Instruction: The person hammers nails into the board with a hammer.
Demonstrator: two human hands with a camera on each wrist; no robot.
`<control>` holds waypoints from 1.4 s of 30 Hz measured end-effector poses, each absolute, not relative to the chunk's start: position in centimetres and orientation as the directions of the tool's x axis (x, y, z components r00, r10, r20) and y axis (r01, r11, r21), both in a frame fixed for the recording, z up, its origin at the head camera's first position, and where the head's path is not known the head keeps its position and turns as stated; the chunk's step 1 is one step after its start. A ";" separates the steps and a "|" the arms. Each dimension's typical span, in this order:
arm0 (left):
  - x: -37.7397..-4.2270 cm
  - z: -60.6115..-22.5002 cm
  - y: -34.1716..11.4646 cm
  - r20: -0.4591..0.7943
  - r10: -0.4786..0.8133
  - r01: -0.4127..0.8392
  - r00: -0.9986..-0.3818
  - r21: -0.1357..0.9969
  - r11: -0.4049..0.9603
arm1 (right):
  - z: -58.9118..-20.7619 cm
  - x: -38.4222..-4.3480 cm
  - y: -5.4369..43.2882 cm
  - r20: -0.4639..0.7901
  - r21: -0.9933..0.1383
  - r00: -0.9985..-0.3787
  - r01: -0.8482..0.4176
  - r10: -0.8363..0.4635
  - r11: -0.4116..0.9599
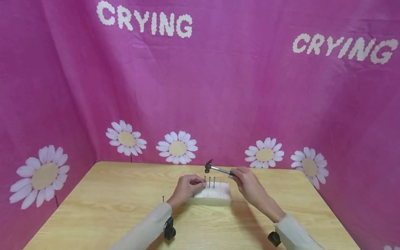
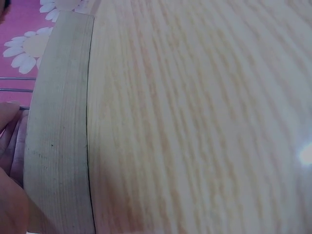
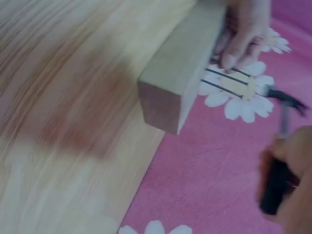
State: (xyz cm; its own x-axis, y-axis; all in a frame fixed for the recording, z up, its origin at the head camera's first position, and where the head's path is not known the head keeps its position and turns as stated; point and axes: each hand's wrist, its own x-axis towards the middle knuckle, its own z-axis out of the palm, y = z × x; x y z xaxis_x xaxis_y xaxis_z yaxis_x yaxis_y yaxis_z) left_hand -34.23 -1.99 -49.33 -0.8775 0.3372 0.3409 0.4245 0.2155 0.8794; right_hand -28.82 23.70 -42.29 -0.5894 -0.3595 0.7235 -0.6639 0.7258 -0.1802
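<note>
Wood table (image 1: 125, 194): left grip (image 1: 186, 187) pinching nail (image 1: 205, 178) on block (image 1: 215, 200); right grip (image 1: 250, 187) round hammer (image 1: 220, 169), head (image 1: 207, 168) above nail.

**A small draped booth, dressed in flowers**

This looks like a makeshift, curtained-off corner, closer to a recording booth than to a furnished room; whether it stands in a home, a studio or an office cannot be told. Magenta cloth (image 1: 218, 86) hangs beyond the far edge of the tabletop (image 1: 93, 201) and along its left and right edges, folding inward near the far left corner. It is printed with large white daisies (image 1: 177, 148) and, higher up, the lettering "CRYING" (image 1: 153, 23) twice. The tabletop has a pale wood-grain finish. Two wrist-worn black devices (image 1: 169, 232) point to filming. A hammer (image 1: 219, 169), nails (image 3: 227, 77) and a wooden block (image 1: 215, 200) add a touch of the workshop.
</note>
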 end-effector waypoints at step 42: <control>-33.8 -49.4 -2.0 0.317 0.359 0.414 -0.878 0.880 0.233 | -41.9 -29.3 23.8 0.859 -0.209 -0.460 -0.715 -0.224 0.667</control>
State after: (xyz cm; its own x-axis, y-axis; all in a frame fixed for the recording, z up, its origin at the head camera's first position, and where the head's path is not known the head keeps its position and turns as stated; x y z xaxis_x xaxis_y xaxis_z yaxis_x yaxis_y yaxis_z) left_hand -33.83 -2.02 -49.43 -0.8776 0.3593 0.3174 0.4136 0.2328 0.8802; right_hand -29.31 23.77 -41.86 -0.4601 -0.2239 0.8592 -0.7151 0.6670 -0.2091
